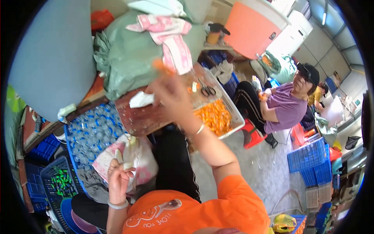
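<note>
My right hand [169, 95] is smeared by motion above the reddish-brown wooden table. A blurred orange piece [163, 66] shows at its fingertips, and I cannot tell whether they grip it. Beside that hand, a white cloth or wad [141, 100] lies at the table's left part. Low on the left, my left hand [119, 176] is raised near my lap, palm toward me. White coverings sit on its thumb and a finger, which stand apart, and no held thing is visible. Behind it is a pink-and-white cloth bundle [146, 165]. Small orange plastic pieces [215, 119] fill a white tray [233, 130] right of the table.
Black-handled scissors [207, 90] lie beside the tray. A blue crate [69, 146] holds clear pieces with blue bands [95, 130]; a dark basket [46, 175] holds green pieces [62, 181]. A green sack [128, 50] stands behind the table. Another person [286, 103] sits at the right, holding something orange.
</note>
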